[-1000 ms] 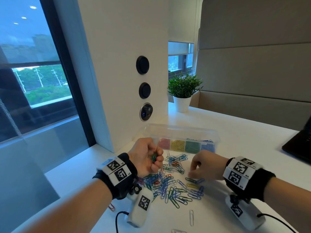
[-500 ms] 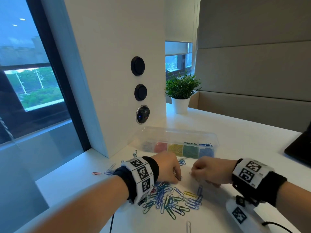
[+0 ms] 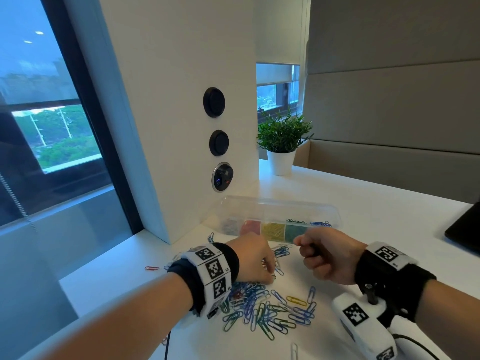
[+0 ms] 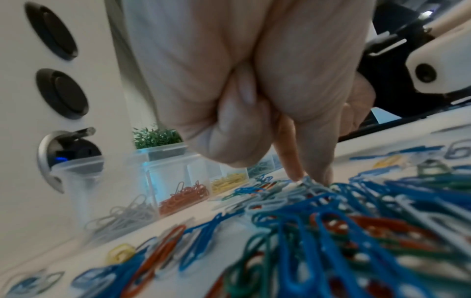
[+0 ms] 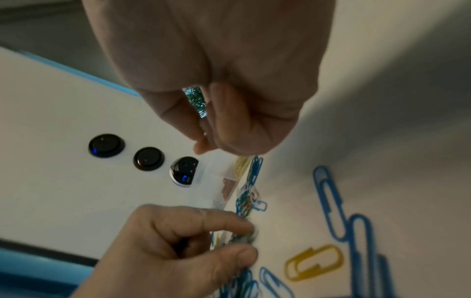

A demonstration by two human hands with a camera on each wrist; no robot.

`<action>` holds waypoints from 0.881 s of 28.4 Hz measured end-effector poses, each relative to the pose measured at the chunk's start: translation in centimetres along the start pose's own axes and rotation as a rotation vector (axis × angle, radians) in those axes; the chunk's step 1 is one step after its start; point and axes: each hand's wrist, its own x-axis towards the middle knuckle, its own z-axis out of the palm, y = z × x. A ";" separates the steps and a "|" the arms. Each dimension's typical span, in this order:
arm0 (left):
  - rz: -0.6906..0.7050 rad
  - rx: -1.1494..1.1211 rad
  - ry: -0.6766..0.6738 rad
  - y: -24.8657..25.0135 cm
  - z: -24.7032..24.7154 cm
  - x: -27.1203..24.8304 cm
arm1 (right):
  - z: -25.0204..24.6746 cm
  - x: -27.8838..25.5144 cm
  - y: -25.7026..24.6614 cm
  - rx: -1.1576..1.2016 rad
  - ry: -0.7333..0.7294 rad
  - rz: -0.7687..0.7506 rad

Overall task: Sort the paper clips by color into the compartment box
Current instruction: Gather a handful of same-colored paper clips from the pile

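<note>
Left hand (image 3: 255,258) is down on the far edge of the paper clips (image 3: 267,307), fingertips (image 5: 244,227) pinching at a pale or green one in the pile; the blur makes the colour hard to call. The clips lie scattered on the white desk (image 3: 389,216), mostly blue, green and red, with a yellow clip (image 3: 296,300) lying apart on the right. Right hand (image 3: 327,255) hovers above the desk in a loose fist, just in front of the compartment box (image 3: 280,219); whether it has a clip tucked inside, I cannot tell. The box sits against the white wall, with grey, red, yellow, green and blue lots in their own cells.

The trick here, I'd say, is to pinch one clip alone, since these things hook into each other. Lift slowly and let any hangers-on drop before heading for the box. The matching cell should be checked through the clear wall, and the drop made low so nothing hops next door.
</note>
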 end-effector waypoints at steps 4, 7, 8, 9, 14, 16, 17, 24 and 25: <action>0.020 0.078 -0.036 0.6 0.4 0.4 | 0.5 0.6 0.3 -0.264 0.071 -0.028; -0.035 -0.081 -0.010 0.2 0.1 0.3 | 0.6 0.7 0.3 -0.512 0.085 -0.082; -0.069 -0.161 0.011 0.0 -0.2 0.1 | 0.6 0.7 0.3 -0.583 0.084 -0.093; -0.111 -0.239 0.033 -0.3 -0.7 -0.1 | 0.6 0.8 0.2 -0.637 0.082 -0.104; -0.312 -0.634 0.174 -2.5 -2.0 -1.7 | 1.8 1.2 -0.7 -0.978 0.098 -0.253; -0.361 -0.752 0.197 -3.2 -2.0 -2.1 | 2.7 1.7 -0.9 -1.098 0.103 -0.373; -0.379 -0.784 0.212 -3.6 -1.9 -2.2 | 3.1 2.2 -1.0 -1.147 0.098 -0.414; -0.492 -0.972 0.178 -4.7 -2.0 -2.4 | 4.1 4.0 -0.7 -1.413 0.069 -0.415; -0.513 -1.042 0.157 -4.8 -2.0 -2.4 | 3.9 4.0 -0.7 -1.424 0.063 -0.411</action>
